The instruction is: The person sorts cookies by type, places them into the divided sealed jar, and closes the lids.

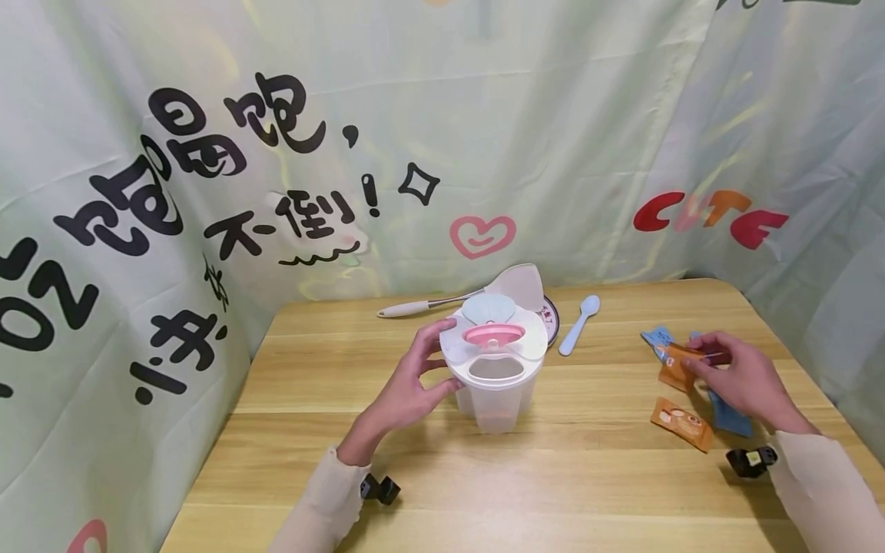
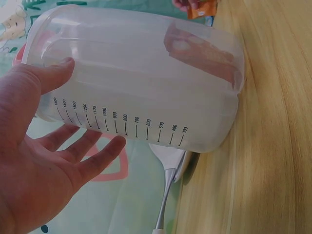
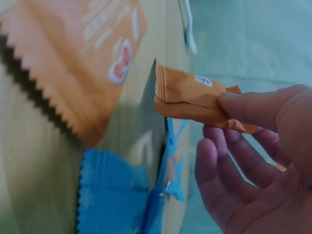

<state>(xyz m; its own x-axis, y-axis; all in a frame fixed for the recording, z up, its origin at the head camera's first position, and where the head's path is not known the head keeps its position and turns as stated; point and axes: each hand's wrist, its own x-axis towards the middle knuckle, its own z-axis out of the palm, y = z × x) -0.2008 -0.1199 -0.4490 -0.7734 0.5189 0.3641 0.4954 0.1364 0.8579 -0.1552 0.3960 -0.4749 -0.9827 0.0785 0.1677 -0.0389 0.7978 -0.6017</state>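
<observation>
Gripping the container [image 1: 494, 399], left hand [image 1: 412, 388]; right hand [image 1: 745, 380] at its three o'clock, I'm pinching an orange packet [image 3: 187, 95], ideally gently!

Dark-rimmed disc [image 1: 551, 321] (its print too small to read) mostly hidden by the container [image 1: 496, 411] and spatula [image 1: 520, 284].

Left fingers [image 1: 430, 336] hold a container [image 1: 496, 403], right fingers [image 1: 716, 340] a packet [image 1: 675, 370].

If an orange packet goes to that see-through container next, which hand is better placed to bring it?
Probably the right hand: it pinches an orange packet. The left hand grips the side of the container, so it seems better placed for steadying.
</observation>
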